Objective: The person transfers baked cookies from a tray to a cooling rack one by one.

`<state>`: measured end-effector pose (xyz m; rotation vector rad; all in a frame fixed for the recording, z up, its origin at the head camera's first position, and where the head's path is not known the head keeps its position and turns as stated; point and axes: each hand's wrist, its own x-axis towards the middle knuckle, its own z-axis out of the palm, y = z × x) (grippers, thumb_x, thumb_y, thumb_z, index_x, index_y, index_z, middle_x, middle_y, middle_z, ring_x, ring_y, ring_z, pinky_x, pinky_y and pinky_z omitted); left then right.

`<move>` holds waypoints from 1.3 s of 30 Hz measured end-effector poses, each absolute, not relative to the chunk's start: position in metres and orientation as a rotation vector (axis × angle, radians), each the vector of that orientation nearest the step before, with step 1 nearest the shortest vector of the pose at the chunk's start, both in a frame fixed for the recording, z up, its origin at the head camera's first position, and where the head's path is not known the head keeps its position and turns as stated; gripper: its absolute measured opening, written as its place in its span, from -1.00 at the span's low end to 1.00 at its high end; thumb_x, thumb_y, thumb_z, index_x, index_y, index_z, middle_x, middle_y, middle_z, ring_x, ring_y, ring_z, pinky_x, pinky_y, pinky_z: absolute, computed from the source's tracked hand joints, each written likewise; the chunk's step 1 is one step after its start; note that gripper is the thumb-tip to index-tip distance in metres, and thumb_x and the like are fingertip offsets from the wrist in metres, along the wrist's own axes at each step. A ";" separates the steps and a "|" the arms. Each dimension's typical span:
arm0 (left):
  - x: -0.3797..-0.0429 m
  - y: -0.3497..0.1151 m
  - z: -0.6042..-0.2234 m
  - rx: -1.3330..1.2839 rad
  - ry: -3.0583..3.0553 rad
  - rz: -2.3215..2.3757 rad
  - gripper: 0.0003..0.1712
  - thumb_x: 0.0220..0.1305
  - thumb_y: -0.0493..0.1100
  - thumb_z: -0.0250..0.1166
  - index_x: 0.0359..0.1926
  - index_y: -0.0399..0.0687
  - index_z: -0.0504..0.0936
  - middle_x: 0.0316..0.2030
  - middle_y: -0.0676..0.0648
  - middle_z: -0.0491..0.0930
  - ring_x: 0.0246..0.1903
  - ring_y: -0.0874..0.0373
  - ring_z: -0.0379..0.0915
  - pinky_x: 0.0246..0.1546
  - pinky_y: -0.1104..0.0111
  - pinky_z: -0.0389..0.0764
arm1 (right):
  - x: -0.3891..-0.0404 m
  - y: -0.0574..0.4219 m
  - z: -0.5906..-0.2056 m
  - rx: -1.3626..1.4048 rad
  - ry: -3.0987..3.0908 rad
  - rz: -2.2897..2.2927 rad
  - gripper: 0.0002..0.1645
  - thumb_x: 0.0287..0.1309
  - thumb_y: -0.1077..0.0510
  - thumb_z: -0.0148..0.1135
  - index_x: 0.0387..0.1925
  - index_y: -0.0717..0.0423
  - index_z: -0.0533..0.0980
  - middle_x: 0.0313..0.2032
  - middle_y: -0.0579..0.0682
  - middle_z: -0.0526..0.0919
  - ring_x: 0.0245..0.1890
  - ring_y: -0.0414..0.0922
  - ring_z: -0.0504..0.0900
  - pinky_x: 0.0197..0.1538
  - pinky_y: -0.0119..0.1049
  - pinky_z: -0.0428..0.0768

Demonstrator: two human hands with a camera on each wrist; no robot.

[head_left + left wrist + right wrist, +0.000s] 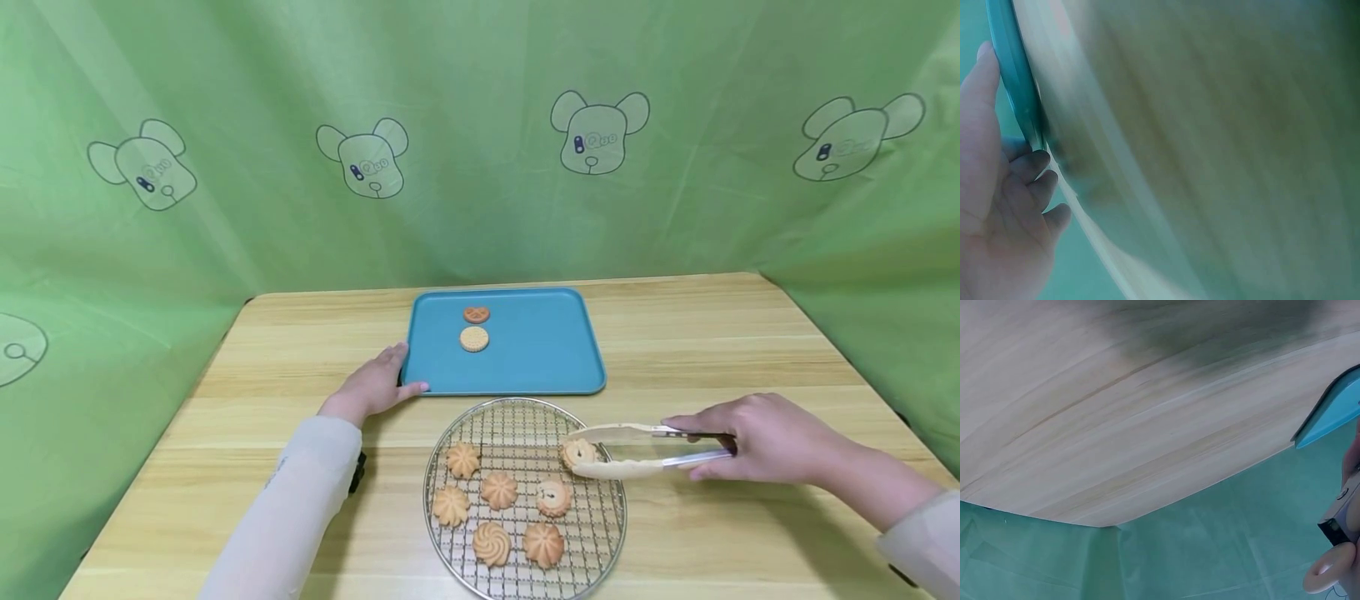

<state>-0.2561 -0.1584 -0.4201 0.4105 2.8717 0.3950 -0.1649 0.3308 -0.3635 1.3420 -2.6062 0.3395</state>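
Observation:
My left hand (372, 385) grips the front left corner of a blue tray (540, 346), thumb along the front edge. In the left wrist view, the left hand's curled fingers (1035, 165) lie against the tray's edge (1016, 69). My right hand (772, 440) holds tongs (678, 458) with metal arms and cream tips. Those tips lie on both sides of a ring-shaped cookie (578, 452) at the right of a round wire rack (618, 525); whether they squeeze it I cannot tell. The right wrist view does not show the tongs' tips.
Several cookies, among them a swirled one (492, 544), lie on the rack. On the tray are a pretzel-shaped cookie (476, 314) and a round biscuit (474, 339). The rack stands in front of the tray on a wooden table (247, 400). A green curtain (480, 225) hangs behind.

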 end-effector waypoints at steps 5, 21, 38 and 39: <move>-0.256 -0.159 -0.420 0.392 2.866 0.396 0.07 0.29 0.33 0.08 0.46 -0.32 -0.11 0.43 -0.29 -0.06 0.41 -0.15 -0.15 0.38 0.09 -0.02 | -0.164 0.332 -0.363 1.342 -2.630 0.304 -0.33 -0.19 -0.26 0.48 -0.01 -0.07 0.63 -0.41 -0.46 0.55 -0.65 -0.55 0.12 -0.64 -0.61 0.14; -0.256 -0.159 -0.421 0.397 2.872 0.393 0.06 0.29 0.32 0.08 0.46 -0.32 -0.10 0.43 -0.29 -0.05 0.41 -0.15 -0.14 0.38 0.09 -0.01 | -0.163 0.332 -0.365 1.350 -2.656 0.289 -0.31 -0.20 -0.25 0.49 0.01 -0.07 0.61 -0.41 -0.47 0.54 -0.65 -0.57 0.14 -0.62 -0.62 0.14; -0.255 -0.157 -0.420 0.390 2.871 0.422 0.05 0.29 0.31 0.09 0.46 -0.32 -0.09 0.43 -0.29 -0.05 0.40 -0.15 -0.14 0.38 0.09 -0.02 | -0.168 0.325 -0.371 1.221 -2.614 0.429 -0.24 -0.30 -0.21 0.56 0.04 -0.07 0.62 -0.63 -0.51 0.22 -0.67 -0.53 0.12 -0.64 -0.64 0.12; -0.255 -0.157 -0.419 0.390 2.871 0.423 0.05 0.29 0.31 0.10 0.46 -0.32 -0.09 0.43 -0.29 -0.05 0.40 -0.15 -0.14 0.38 0.09 -0.02 | -0.168 0.323 -0.372 1.210 -2.623 0.435 -0.24 -0.29 -0.21 0.56 0.04 -0.07 0.62 -0.64 -0.51 0.22 -0.67 -0.52 0.13 -0.64 -0.63 0.13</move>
